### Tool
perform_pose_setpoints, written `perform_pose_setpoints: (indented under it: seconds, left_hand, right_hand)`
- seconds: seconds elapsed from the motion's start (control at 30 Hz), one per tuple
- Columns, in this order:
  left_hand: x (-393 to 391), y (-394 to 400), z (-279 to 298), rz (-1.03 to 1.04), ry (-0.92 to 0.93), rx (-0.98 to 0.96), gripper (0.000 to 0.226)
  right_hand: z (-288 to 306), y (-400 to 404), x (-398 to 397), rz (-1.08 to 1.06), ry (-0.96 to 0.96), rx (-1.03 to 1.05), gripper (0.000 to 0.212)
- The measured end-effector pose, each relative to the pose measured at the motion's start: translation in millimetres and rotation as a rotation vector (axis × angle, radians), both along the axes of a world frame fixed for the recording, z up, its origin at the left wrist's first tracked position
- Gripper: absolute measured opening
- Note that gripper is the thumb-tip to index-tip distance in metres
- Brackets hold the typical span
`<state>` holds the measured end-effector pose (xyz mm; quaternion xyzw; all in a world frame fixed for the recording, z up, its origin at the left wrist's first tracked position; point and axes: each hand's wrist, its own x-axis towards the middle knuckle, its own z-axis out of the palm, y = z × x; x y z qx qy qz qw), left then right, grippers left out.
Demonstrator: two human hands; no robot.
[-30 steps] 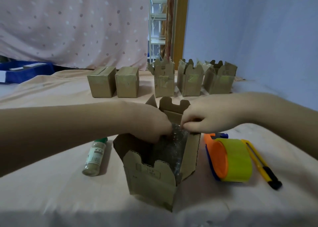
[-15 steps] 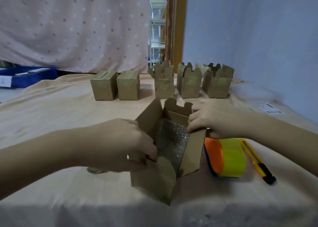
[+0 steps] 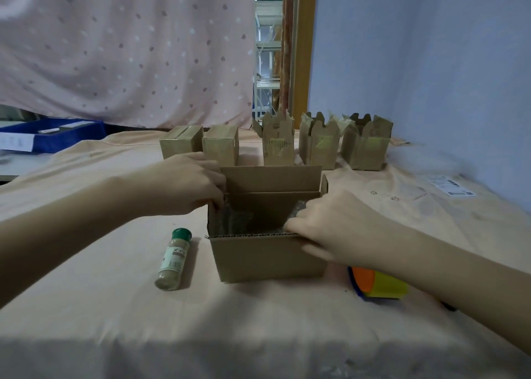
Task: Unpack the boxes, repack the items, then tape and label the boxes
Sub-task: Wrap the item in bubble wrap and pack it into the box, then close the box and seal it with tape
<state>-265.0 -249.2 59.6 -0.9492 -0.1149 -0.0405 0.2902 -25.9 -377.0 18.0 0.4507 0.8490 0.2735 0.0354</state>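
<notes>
An open cardboard box (image 3: 267, 256) stands in the middle of the table, its long side facing me and its far flap upright. Clear bubble wrap (image 3: 300, 209) lines the inside. My left hand (image 3: 186, 183) grips the box's left wall near the far corner, fingers curled over the edge. My right hand (image 3: 330, 229) holds the near right corner, with fingers over the rim and the thumb on the front face. A spice bottle (image 3: 173, 259) with a green cap lies on the cloth just left of the box.
An orange and yellow tape dispenser (image 3: 379, 285) sits under my right forearm. At the back stand two closed boxes (image 3: 181, 141) and three open boxes (image 3: 319, 143). A label sheet (image 3: 451, 186) lies far right; a blue bin (image 3: 54, 134) stands far left.
The box has been turned from corner-on to long side facing me. My left hand went from the near flap to the far left wall, uncovering the bottle. My right hand shifted to the near right corner.
</notes>
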Motion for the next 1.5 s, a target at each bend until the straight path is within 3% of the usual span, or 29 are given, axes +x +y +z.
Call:
perform_pose_setpoints:
  seconds: [0.1,0.2,0.37,0.53,0.67,0.8,0.9,1.0,1.13,1.2,1.27,1.5]
  left_hand:
    - [-0.5,9.9,-10.2,-0.021,-0.070,0.010,0.026]
    - [-3.4,13.4,-15.3,0.064,-0.180,-0.074,0.038]
    - [-1.6,4.6,-22.8,0.341,-0.427,-0.356,0.053]
    - [-12.6,-1.4,-35.7,0.641,-0.614,-0.588,0.049]
    - [-32.6,-8.0,-60.9,0.950,-0.511,-0.739,0.050]
    - [-36.3,-14.0,-93.8,1.111,-0.467,-0.843,0.050]
    - [-31.7,-15.1,-110.7,1.130,-0.531,-0.940,0.038]
    - [-33.0,-15.5,-120.4,1.138,-0.556,-0.850,0.028]
    - [-51.8,-17.3,-119.8,1.118,-0.598,-0.928,0.029]
    - [-64.3,-20.0,-118.2,1.061,-0.553,-0.943,0.030]
    - [-76.9,-24.0,-116.7,0.995,-0.496,-0.927,0.037]
    - [-107.5,-36.2,-99.8,0.851,-0.401,-0.947,0.046]
  right_hand:
    - [-6.2,1.8,-2.6,-0.014,0.179,0.084,0.047]
    - [-3.1,8.2,1.7,-0.025,0.231,0.224,0.053]
    - [8.5,13.2,-17.1,-0.008,0.226,0.359,0.038]
    - [-0.9,10.1,-53.8,0.211,0.187,0.465,0.011]
    - [-27.0,9.5,-97.9,0.332,0.166,0.368,0.009]
    - [-71.3,22.4,-138.2,0.263,0.102,0.131,0.020]
    - [-94.1,33.1,-156.0,0.142,0.051,-0.066,0.022]
    - [-100.5,35.2,-161.2,-0.077,0.024,-0.153,0.015]
    - [-96.0,46.4,-165.0,-0.195,0.112,-0.120,0.033]
    - [-91.9,49.8,-169.8,-0.217,0.223,-0.090,0.049]
    - [-91.4,55.7,-173.4,-0.255,0.260,-0.078,0.051]
    - [-86.7,60.4,-179.2,-0.052,0.276,-0.107,0.025]
